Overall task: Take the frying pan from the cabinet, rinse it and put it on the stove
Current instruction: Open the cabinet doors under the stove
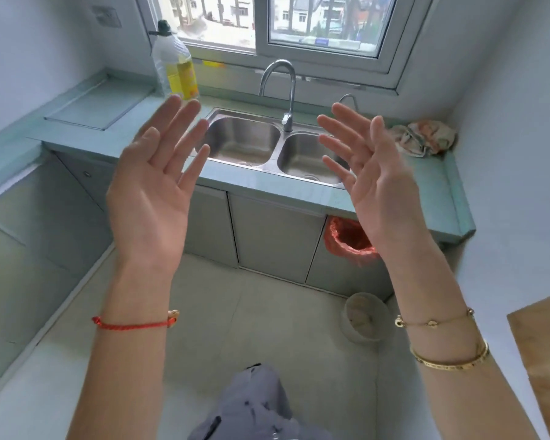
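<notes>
Left hand [150,192]: palm up, fingers straight and spread, holding nothing.
Right hand [378,185]: the same, wide open, nothing in it.
Sink [245,138]: past both hands, between them.
Cabinet doors [273,233]: under the hands, closed.
Frying pan: cannot tell where it is.
Oil bottle [178,68]: just past the left hand.

No writing could be read anywhere in view; the yellow label [186,78] on the oil bottle [167,54] was too blurred for any word or brand to be made out.
</notes>
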